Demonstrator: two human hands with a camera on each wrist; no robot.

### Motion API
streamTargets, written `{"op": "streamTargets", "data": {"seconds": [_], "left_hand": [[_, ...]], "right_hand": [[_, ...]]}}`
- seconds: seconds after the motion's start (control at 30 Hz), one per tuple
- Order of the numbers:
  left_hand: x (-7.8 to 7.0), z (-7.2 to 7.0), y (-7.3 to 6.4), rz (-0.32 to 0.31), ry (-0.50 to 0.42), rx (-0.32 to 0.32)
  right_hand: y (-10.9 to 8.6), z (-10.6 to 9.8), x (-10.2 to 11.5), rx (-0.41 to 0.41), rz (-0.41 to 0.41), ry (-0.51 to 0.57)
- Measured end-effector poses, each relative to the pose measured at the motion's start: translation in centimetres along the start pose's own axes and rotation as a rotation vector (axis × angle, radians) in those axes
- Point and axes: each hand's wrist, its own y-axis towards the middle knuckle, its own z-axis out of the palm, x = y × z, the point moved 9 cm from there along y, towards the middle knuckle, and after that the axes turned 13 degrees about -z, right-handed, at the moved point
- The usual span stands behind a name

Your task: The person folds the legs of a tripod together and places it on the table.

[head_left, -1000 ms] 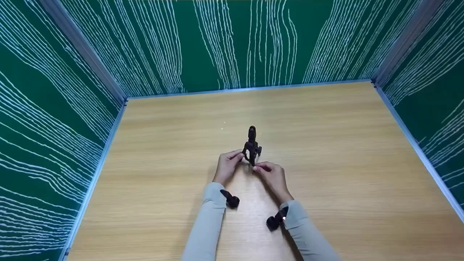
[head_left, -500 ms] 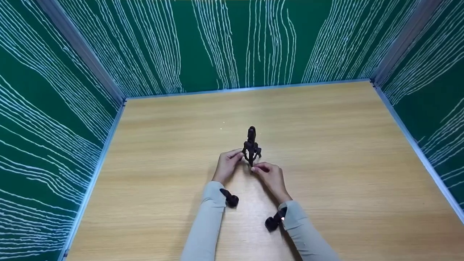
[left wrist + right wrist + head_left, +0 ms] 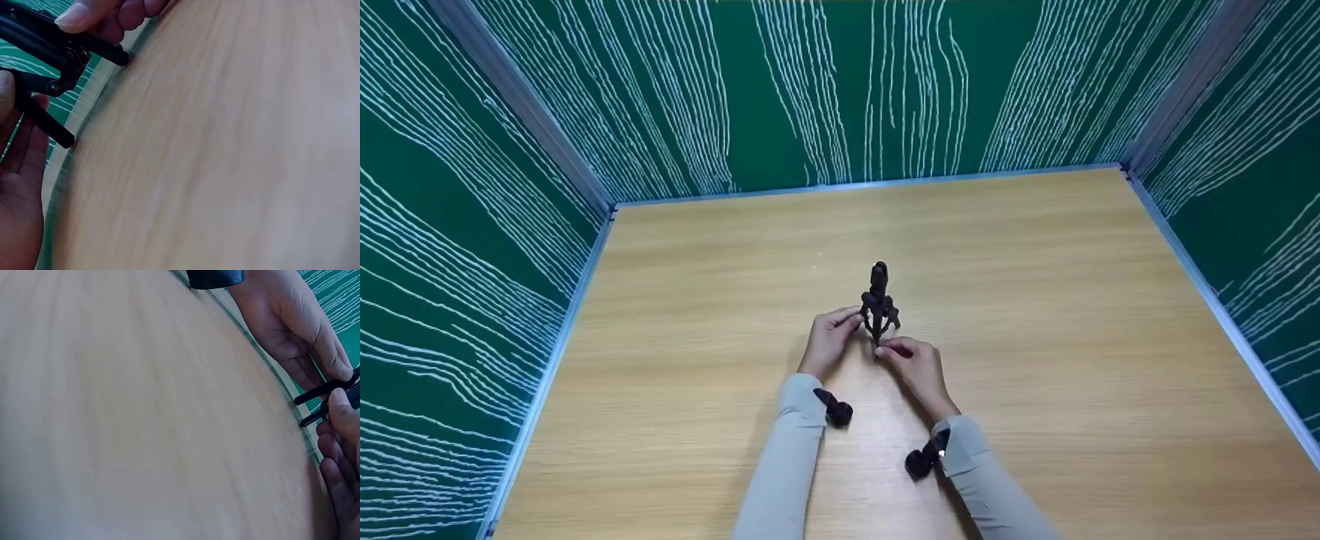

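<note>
The black stand is btwn a person's two hands, w/ the wooden surface under it & all around it. Can't tell if the stand touches the wood. Its thick end points away from the person & its thin legs come back toward them.

The left hand is at the stand's left side, pinching one leg w/ thumb & fingers. The right hand is at the stand's near end, a bit to the right, pinching another leg the same way. In the left wrist view, the left leg & the right leg stand apart, w/ a little black joint in the mid. of the stand btwn them. Both leg tips stick out past the hands.

Nearer the person than the stand, there's a left wrist cam & a right wrist cam, both black, on the pale left sleeve & right sleeve.

Well past the stand is the green back wall w/ wiggly white lines. A left wall & a right wall, also green w/ white lines, are far off on the stand's two sides.
</note>
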Motion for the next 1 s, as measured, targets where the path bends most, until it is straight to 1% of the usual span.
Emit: {"op": "streamTargets", "data": {"seconds": [0.17, 0.33, 0.6, 0.7, 0.77, 0.87, 1.0], "left_hand": [[-1.9, -0.1, -1.1, 0.017, 0.014, 0.006], [-2.4, -0.1, -1.4, 0.032, -0.005, 0.003], [-2.4, -0.1, -1.4, 0.053, -0.010, -0.012], [-2.4, -0.1, -1.6, 0.049, -0.020, -0.018], [-2.3, -0.2, -1.7, 0.047, -0.022, -0.028], [-2.3, -0.2, -2.0, 0.060, -0.033, -0.047], [-2.2, -0.3, -2.5, 0.075, -0.063, -0.072]], "right_hand": [[0.0, 0.0, 0.1, 0.001, -0.025, -0.002], [0.0, 0.1, -0.1, 0.006, -0.002, 0.022], [-0.1, 0.0, -0.1, 0.007, 0.013, 0.033], [-0.1, -0.2, -0.1, 0.000, 0.014, 0.041], [-0.1, -0.3, -0.1, -0.005, 0.015, 0.047], [-0.1, -0.5, -0.1, -0.011, 0.014, 0.049], [-0.1, -0.8, -0.1, -0.022, 0.008, 0.022]]}}
